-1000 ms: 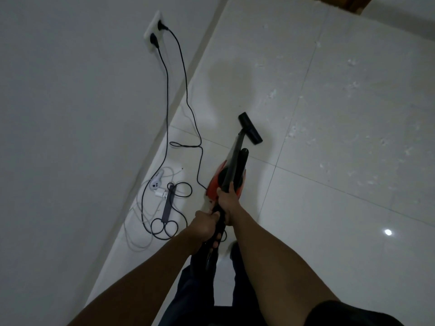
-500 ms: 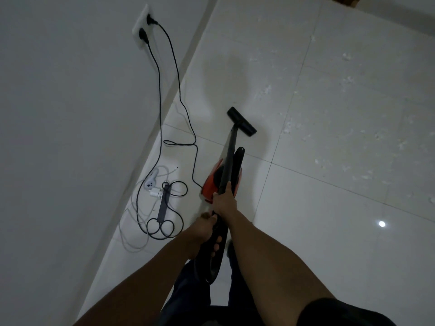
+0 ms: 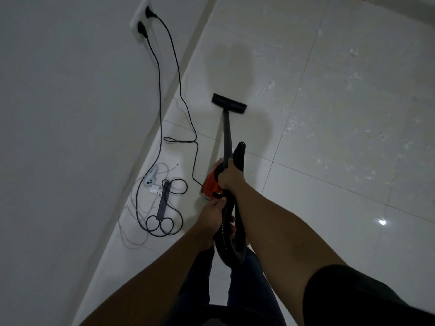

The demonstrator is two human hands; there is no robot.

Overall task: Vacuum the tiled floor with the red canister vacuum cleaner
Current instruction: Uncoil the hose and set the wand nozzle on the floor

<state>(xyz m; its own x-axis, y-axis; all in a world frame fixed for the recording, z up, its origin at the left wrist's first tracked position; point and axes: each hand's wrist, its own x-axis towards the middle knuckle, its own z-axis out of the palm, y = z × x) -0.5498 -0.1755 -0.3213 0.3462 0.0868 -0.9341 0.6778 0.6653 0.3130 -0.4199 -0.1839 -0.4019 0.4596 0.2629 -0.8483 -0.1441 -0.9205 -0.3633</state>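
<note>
Right hand (image 3: 229, 176), closed around the black rigid wand (image 3: 227, 135) at its lower end; left hand (image 3: 213, 216), curled about the ribbed black hose (image 3: 226, 231) nearer the body. Red canister vacuum cleaner (image 3: 211, 182) is seen low between the hands, partly hidden by them; whether it is carried or resting on the floor cannot be told. Wand is extended toward 12 o'clock, ending in a flat, oblong black floor nozzle (image 3: 229, 104) laid on the tiled floor (image 3: 329, 137). Tiles are large, pale and glossy, divided by thin grout lines, and flecked with pale debris at 1 to 2 o'clock. At 10 o'clock a thin black power cord (image 3: 182, 100) is run in a loose loop from a white wall socket (image 3: 141, 22) to the canister. At 9 o'clock a slim dark power strip (image 3: 163, 201), small white plugs and tangled pale and dark cables (image 3: 141, 222) are left on the floor beside the matte grey wall (image 3: 58, 137). Risks judged: slack cord may be snagged or sucked up by a leftward stroke; plug may be pulled out by a tug; loose cables may be tripped over.
</note>
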